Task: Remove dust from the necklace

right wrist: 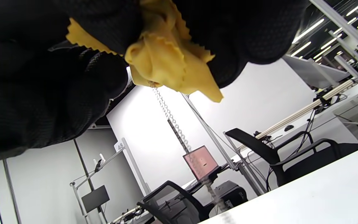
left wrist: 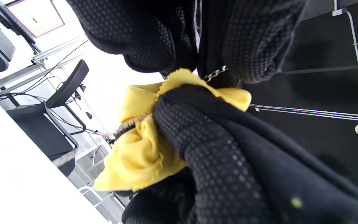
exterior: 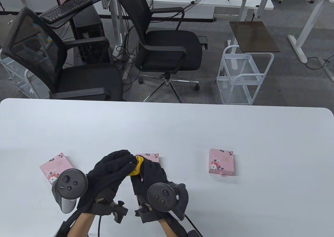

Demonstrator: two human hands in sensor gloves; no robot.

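Both gloved hands meet above the table near its front edge. My right hand (exterior: 146,173) holds a crumpled yellow cloth (exterior: 137,165), which also shows in the left wrist view (left wrist: 141,149) and the right wrist view (right wrist: 166,56). A thin silver necklace chain (right wrist: 169,118) hangs from the cloth down toward the table. My left hand (exterior: 114,166) pinches the chain (left wrist: 214,74) just above the cloth. Most of the chain is hidden in the table view.
Three pink floral boxes lie on the white table (exterior: 167,127): one at the left (exterior: 53,168), one behind the hands (exterior: 150,157), one at the right (exterior: 221,162). Two black office chairs (exterior: 167,46) and a white wire cart (exterior: 242,75) stand beyond the far edge.
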